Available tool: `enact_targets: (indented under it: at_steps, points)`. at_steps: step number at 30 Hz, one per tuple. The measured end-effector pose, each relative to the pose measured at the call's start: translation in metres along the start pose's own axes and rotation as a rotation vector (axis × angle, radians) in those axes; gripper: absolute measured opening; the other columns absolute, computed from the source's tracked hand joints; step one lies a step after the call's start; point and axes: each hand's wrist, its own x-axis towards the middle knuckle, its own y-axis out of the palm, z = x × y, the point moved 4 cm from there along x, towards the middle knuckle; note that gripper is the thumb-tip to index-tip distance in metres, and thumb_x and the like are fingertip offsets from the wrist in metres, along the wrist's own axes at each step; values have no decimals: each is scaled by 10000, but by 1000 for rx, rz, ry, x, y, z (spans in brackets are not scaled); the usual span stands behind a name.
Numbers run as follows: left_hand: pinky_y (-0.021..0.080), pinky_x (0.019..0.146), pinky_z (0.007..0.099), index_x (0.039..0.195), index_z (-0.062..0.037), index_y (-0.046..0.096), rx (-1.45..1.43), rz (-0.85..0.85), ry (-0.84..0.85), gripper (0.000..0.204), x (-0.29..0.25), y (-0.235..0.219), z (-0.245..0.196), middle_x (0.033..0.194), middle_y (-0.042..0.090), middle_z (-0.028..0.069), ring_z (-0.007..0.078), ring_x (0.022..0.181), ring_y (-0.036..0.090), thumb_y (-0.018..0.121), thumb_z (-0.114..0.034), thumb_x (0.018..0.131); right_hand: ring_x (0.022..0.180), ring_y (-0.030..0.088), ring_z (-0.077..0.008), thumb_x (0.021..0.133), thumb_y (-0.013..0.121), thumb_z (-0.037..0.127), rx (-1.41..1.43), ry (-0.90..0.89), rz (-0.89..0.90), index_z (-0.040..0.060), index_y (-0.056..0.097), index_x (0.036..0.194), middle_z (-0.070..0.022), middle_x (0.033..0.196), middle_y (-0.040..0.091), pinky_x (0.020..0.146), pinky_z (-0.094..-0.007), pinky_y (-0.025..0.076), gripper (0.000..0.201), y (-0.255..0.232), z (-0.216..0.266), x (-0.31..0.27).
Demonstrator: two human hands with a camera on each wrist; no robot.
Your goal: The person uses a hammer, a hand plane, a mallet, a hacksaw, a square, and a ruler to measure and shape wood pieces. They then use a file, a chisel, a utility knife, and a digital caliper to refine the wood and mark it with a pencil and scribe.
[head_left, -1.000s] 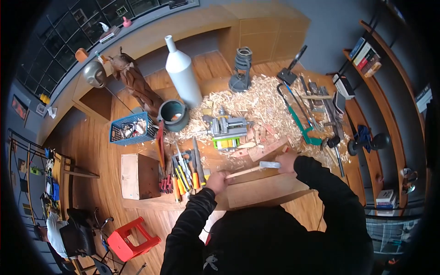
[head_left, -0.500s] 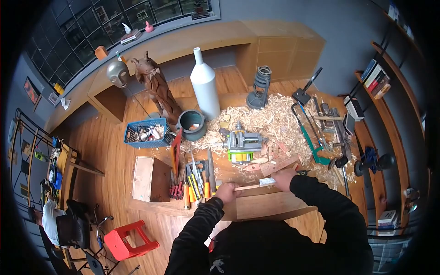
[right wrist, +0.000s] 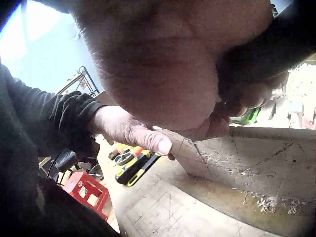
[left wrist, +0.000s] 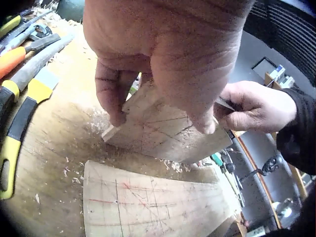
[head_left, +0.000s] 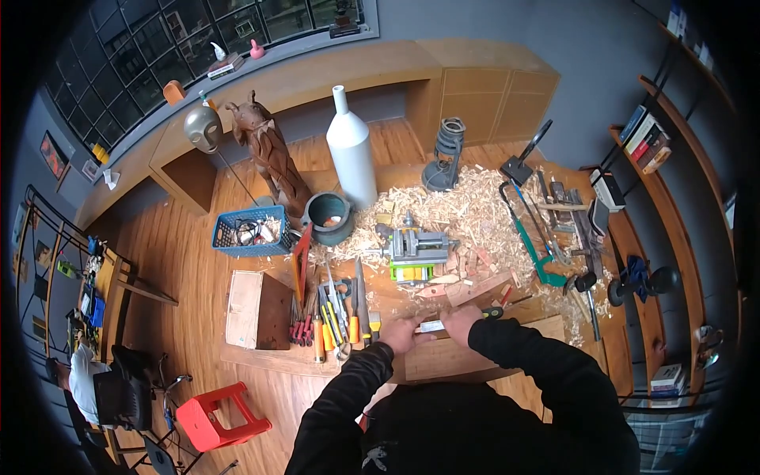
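My left hand (head_left: 401,336) grips a pale wooden board (left wrist: 163,129) marked with pencil lines, fingers over one side and thumb on the other. In the left wrist view this board stands tilted above the bench. My right hand (head_left: 461,323) holds a flat, wide-bladed chisel. Its black and yellow-green handle (head_left: 492,313) sticks out to the right, while the pale blade (head_left: 431,326) points left along the board, close to the left hand. The right wrist view shows the dark handle (right wrist: 266,54) inside the curled fingers. A second board (left wrist: 143,202) with red and black grid lines lies nearer the body.
Left on the bench (head_left: 396,301) are chisels, files (head_left: 358,301) and a wooden box (head_left: 260,310). A vise (head_left: 419,247) stands ahead among wood shavings (head_left: 483,206). A green saw (head_left: 532,245) lies right. A red stool (head_left: 226,416) stands on the floor.
My right hand has moved left with the chisel, bringing its blade close to my left hand. The left hand keeps hold of the board. The head view has also shifted.
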Motion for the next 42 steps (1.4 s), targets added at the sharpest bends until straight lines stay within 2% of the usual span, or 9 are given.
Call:
enact_targets:
  at_steps: [7, 13, 18, 24, 26, 27, 31, 34, 42]
  points:
    - [521, 760, 439, 1345, -219, 506, 150, 127, 65, 538, 1, 3, -14, 999, 689, 164, 364, 855, 667, 572, -517, 902, 840, 680, -318, 856, 533, 137, 46, 12, 15, 36, 587, 971, -162, 913, 676, 683, -431, 542, 162, 8, 11, 3]
    - [511, 757, 471, 1314, -188, 521, 56, 89, 93, 516, 2, 11, -2, 967, 694, 177, 394, 868, 655, 511, -536, 933, 898, 668, -348, 864, 571, 187, 104, -19, 12, 18, 582, 991, -184, 965, 665, 748, -445, 533, 211, 5, -8, -9]
    - [512, 760, 471, 1189, -157, 634, 37, 153, 43, 490, 8, 14, 6, 915, 691, 196, 388, 880, 653, 527, -552, 918, 941, 650, -361, 779, 663, 280, 247, 41, 208, 64, 588, 1062, -184, 998, 664, 802, -472, 518, 363, -6, -46, -32]
    - [519, 709, 463, 1054, -112, 698, 27, 119, -86, 464, 8, 1, 16, 835, 682, 181, 383, 786, 656, 626, -530, 868, 853, 660, -336, 752, 722, 300, 13, 123, -118, 135, 582, 988, -138, 928, 651, 697, -498, 499, 321, 24, -78, -42]
    - [511, 676, 443, 975, -87, 716, -218, 78, -149, 394, 7, 4, 22, 791, 660, 195, 375, 722, 645, 677, -460, 855, 847, 647, -304, 730, 744, 271, -30, 164, -165, 145, 590, 945, -117, 908, 625, 746, -496, 463, 293, 17, -83, -51]
    - [509, 668, 424, 951, -69, 711, -240, 56, -145, 355, 6, 4, 23, 782, 657, 195, 352, 706, 644, 700, -409, 850, 831, 606, -299, 659, 745, 200, -58, 154, -340, 142, 577, 856, -106, 821, 592, 702, -476, 440, 265, 20, -90, -57]
    - [505, 662, 384, 918, -36, 696, -299, 30, -105, 266, 7, 13, 31, 796, 661, 195, 322, 708, 651, 712, -296, 860, 850, 609, -323, 756, 604, 91, -89, 314, -354, 164, 639, 945, -117, 853, 610, 698, -482, 405, 206, 29, -126, -73]
    - [506, 669, 386, 920, -29, 693, -281, 2, -67, 265, 7, 14, 32, 805, 665, 194, 323, 719, 655, 705, -288, 865, 897, 618, -282, 784, 601, 129, -136, 399, -282, 173, 656, 939, -92, 861, 616, 781, -459, 407, 169, 24, -153, -91]
    - [517, 833, 400, 1082, -55, 686, -180, 64, -77, 296, -3, 24, 26, 1012, 677, 195, 343, 923, 655, 697, -232, 844, 918, 607, -322, 743, 644, 87, 3, 415, -381, 148, 655, 900, -113, 905, 627, 759, -463, 419, 169, 14, -165, -118]
